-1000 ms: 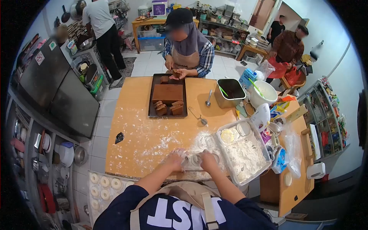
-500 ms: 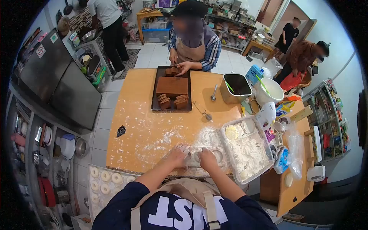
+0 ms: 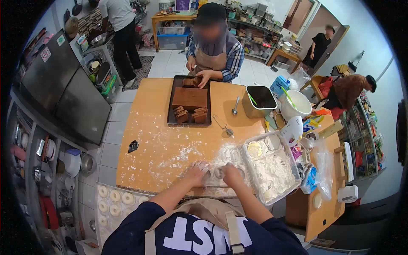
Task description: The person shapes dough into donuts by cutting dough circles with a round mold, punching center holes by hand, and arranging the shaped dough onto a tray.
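Note:
On the floured front edge of the table, my left hand [image 3: 196, 173] rests with its fingers stretched forward and its thumb against a pale round piece of dough [image 3: 207, 178]. My right hand [image 3: 231, 175] is closed, its fingertips pressed down at a small pale ring shape [image 3: 218, 172] just to the right. What the right fingers pinch is too small to make out. Close to the right hand stands a clear plastic tub [image 3: 292, 190] holding flour [image 3: 274, 172] and flat dough rounds [image 3: 256, 148]. Ring-shaped doughs [image 3: 115, 195] lie on a floured tray at lower left.
Across the table a co-worker's hands [image 3: 205, 77] handle brown cake pieces in a black tray [image 3: 170, 114]. A small strainer [image 3: 229, 132], a spoon [image 3: 235, 110], a square tin [image 3: 255, 109], a white bowl [image 3: 299, 108] and a hand mixer [image 3: 293, 131] stand to the right.
My right hand has tilted and shifted slightly, covering more of the ring beside it. The left hand stays nearly in place. In the background a person in brown has moved to the right.

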Demonstrator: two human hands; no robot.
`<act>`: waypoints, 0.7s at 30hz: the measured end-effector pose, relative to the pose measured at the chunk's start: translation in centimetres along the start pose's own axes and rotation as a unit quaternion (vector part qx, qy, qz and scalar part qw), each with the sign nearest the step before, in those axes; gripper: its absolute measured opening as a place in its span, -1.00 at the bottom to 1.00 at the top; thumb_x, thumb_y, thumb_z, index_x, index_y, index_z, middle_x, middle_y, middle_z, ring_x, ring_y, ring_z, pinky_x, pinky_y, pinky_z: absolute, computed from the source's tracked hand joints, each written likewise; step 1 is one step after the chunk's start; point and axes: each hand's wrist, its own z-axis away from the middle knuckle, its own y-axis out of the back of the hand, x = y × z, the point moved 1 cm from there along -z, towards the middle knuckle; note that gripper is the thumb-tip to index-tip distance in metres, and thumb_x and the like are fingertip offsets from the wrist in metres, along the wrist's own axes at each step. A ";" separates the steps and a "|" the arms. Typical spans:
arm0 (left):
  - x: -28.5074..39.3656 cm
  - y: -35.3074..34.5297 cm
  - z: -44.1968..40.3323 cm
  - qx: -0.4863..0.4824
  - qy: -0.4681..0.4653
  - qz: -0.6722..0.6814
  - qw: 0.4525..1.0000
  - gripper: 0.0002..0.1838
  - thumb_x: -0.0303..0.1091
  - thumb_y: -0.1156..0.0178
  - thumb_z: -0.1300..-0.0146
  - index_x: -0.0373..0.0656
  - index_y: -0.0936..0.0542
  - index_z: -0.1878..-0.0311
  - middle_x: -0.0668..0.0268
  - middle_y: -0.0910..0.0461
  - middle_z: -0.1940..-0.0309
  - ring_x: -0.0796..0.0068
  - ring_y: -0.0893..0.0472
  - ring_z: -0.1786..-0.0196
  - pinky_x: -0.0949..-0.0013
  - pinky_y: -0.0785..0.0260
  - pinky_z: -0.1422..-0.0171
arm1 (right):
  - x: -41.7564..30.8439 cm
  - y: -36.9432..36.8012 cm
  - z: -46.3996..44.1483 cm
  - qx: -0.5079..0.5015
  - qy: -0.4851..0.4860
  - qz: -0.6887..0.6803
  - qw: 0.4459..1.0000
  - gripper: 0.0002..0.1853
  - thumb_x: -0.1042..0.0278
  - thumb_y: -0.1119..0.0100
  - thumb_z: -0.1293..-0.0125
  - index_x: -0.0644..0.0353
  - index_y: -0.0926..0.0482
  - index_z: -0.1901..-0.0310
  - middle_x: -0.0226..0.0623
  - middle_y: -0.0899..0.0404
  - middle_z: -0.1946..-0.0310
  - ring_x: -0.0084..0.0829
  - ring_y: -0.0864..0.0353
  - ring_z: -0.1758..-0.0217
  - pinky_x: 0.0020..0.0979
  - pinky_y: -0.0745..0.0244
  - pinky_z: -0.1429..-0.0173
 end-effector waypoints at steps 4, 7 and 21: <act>0.0 -0.5 -0.2 0.006 0.008 0.002 1.000 0.13 0.15 -0.44 0.25 0.00 -0.11 -0.42 0.10 -0.08 -0.41 0.05 -0.06 -0.46 0.01 0.10 -0.50 | 0.2 2.3 -0.1 -0.005 -0.053 0.032 0.998 -0.70 0.57 -0.05 0.00 0.11 -0.62 0.20 -0.01 -0.50 0.21 -0.01 -0.53 0.13 -0.11 -0.46 0.07; 0.2 0.4 0.1 -0.008 0.011 0.008 1.000 0.13 0.14 -0.44 0.24 0.01 -0.10 -0.42 0.12 -0.07 -0.42 0.06 -0.04 -0.47 0.01 0.11 -0.50 | 0.9 0.7 0.3 -0.048 -0.043 0.065 0.996 -0.72 0.56 -0.05 -0.03 0.12 -0.62 0.20 -0.03 -0.49 0.20 -0.03 -0.54 0.11 -0.11 -0.47 0.07; 0.1 0.0 0.2 0.017 0.000 0.022 1.000 0.06 0.04 -0.43 0.22 -0.07 -0.16 -0.39 0.09 -0.08 -0.41 0.05 -0.06 -0.45 0.00 0.11 -0.49 | -1.0 -1.4 0.9 -0.020 0.010 0.046 0.999 -0.81 0.61 -0.04 0.05 0.28 -0.56 0.34 0.01 -0.46 0.27 0.00 -0.51 0.18 -0.12 -0.46 0.11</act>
